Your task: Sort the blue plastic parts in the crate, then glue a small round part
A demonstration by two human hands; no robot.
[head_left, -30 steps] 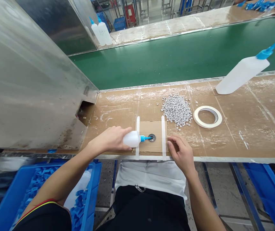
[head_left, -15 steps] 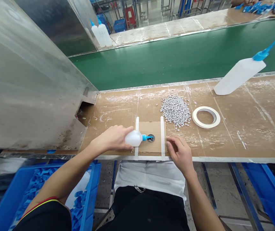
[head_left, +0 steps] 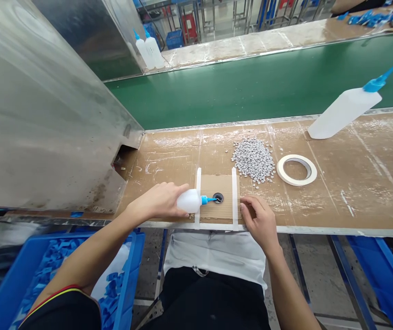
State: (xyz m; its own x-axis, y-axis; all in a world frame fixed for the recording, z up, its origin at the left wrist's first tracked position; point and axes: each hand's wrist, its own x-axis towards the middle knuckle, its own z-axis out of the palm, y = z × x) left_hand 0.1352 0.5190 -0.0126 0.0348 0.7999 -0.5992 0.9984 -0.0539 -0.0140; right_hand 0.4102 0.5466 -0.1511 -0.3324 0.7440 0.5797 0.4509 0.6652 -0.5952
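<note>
My left hand (head_left: 164,200) is wrapped round a small white squeeze bottle (head_left: 188,201) that lies tilted on its side. Its blue nozzle points right, with the tip at the near-left part of a small round black piece (head_left: 218,198). That piece sits on a square of cardboard (head_left: 213,211), which has a white tape strip (head_left: 198,197) on its left and another strip (head_left: 234,197) on its right. At the square's right edge rests my right hand (head_left: 260,220), fingers loosely bent, thumb apart from the forefinger, nothing visible in it.
Beyond the cardboard lies a pile of small grey pellets (head_left: 254,159), with a roll of white tape (head_left: 297,182) to its right. A larger white bottle (head_left: 346,112) leans farther right. A metal housing (head_left: 52,114) stands left; a green belt (head_left: 224,94) runs behind. A blue crate (head_left: 133,275) is below left.
The bottle has drawn back slightly left, so its nozzle tip now covers less of the black piece. My right hand stays by the cardboard. The whole view has shifted a little.
</note>
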